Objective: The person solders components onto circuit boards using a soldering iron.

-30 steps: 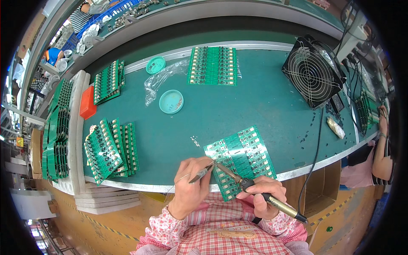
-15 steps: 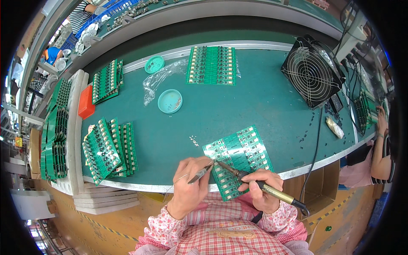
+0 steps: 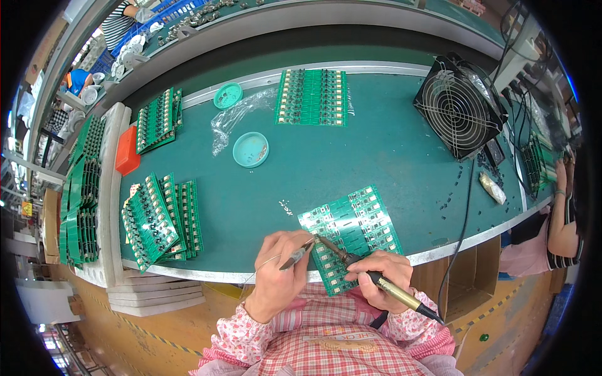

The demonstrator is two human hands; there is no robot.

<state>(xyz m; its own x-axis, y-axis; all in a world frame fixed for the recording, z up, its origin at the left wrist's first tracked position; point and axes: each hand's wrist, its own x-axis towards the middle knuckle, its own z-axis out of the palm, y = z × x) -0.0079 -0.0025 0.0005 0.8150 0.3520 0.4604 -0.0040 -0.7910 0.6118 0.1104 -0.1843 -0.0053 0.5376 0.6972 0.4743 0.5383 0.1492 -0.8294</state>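
Head view: green circuit board (image 3: 356,220), reaching past the near edge of the bench (image 3: 389,150); soldering, apparently, in hand.
Right hand (image 3: 385,276) wrapped round a soldering iron (image 3: 404,295), tip at the board's left side; left hand (image 3: 276,279) pinching a pointed metal tool (image 3: 295,256) beside it. Next move seems to call for a steady tip. Since half a second ago: iron's rear end swung leftward, tip nearly unmoved.

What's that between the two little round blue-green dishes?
In the head view, a crumpled clear plastic sheet lies between the far dish and the near dish.
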